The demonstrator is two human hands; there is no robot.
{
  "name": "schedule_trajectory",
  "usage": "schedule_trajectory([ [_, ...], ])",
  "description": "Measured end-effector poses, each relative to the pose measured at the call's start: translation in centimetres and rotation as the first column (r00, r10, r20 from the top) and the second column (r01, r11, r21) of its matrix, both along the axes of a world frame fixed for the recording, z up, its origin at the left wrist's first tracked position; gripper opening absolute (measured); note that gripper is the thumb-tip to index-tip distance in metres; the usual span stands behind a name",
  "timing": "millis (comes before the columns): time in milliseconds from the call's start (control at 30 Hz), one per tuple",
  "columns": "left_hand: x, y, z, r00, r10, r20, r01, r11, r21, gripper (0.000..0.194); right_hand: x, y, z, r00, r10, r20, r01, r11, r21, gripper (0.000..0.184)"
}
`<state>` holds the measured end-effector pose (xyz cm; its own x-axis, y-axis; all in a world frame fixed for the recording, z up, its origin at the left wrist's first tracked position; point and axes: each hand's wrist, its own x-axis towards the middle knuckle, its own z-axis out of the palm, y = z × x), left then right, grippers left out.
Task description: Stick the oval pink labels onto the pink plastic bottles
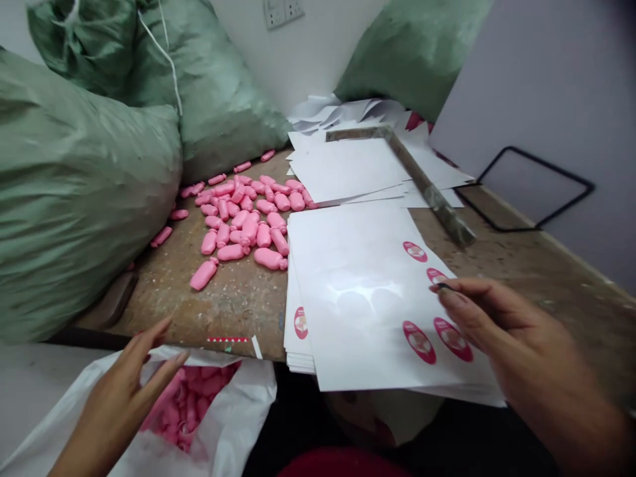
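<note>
A worn wooden bench (223,318) ends at a near edge above an open white sack (238,404) of pink pieces, with loose pink capsules (243,225) heaped left of a stack of white sheets (362,298) printed with red ovals. Left hand (116,397) hovers empty by the edge, fingers apart; right hand (501,324) sits at the stack's right side, fingers together on a thin dark item (444,286), maybe tweezers.

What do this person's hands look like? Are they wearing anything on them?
The left hand and right hand are bare, with no gloves, rings, watch or sleeves showing.
</note>
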<state>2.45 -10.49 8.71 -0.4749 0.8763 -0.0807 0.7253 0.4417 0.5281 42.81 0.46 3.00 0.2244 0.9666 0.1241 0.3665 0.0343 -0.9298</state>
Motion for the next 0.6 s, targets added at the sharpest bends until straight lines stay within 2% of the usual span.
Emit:
schedule_trajectory([
  [67, 2.1, 3.4, -0.6, 0.982, -0.175, -0.068, 0.18, 0.98, 0.082, 0.061, 0.7, 0.2, -0.2, 0.997, -0.072, -0.025, 0.07, 0.994, -0.085, 0.041],
  [133, 5.0, 8.2, -1.8, 0.901, -0.38, -0.211, 0.411, 0.902, 0.132, 0.043, 1.5, 0.3, -0.5, 0.992, -0.117, -0.048, 0.108, 0.981, -0.159, 0.04],
  [167, 6.4, 10.7, -2.5, 0.842, -0.443, -0.308, 0.494, 0.862, 0.112, 0.041, 1.8, 0.3, -0.7, 0.99, -0.13, -0.062, 0.118, 0.978, -0.171, 0.039],
  [233, 8.5, 14.9, -3.7, 0.802, -0.504, -0.319, 0.556, 0.826, 0.091, 0.041, 2.2, 0.0, -1.0, 0.982, -0.148, -0.12, 0.126, 0.977, -0.172, 0.039],
  [333, 9.6, 18.6, -4.9, 0.787, -0.559, -0.262, 0.596, 0.799, 0.085, 0.036, 1.2, -0.8, -1.1, 0.956, -0.125, -0.265, 0.087, 0.985, -0.149, 0.041],
  [400, 9.2, 19.5, -5.1, 0.8, -0.556, -0.227, 0.588, 0.801, 0.11, 0.03, -0.2, -1.3, -0.9, 0.942, -0.041, -0.335, -0.014, 0.987, -0.161, 0.039],
  [467, 8.9, 19.3, -4.8, 0.832, -0.524, -0.182, 0.551, 0.82, 0.156, 0.024, -1.4, -1.5, -0.6, 0.923, 0.039, -0.383, -0.115, 0.977, -0.179, 0.036],
  [533, 9.6, 18.0, -4.3, 0.871, -0.477, -0.119, 0.491, 0.843, 0.218, 0.022, -1.7, -1.5, -0.1, 0.914, 0.11, -0.39, -0.191, 0.965, -0.177, 0.033],
  [600, 11.7, 15.8, -4.0, 0.894, -0.447, 0.015, 0.421, 0.853, 0.307, 0.026, -0.9, -1.4, 0.3, 0.946, 0.138, -0.294, -0.193, 0.967, -0.168, 0.03],
])
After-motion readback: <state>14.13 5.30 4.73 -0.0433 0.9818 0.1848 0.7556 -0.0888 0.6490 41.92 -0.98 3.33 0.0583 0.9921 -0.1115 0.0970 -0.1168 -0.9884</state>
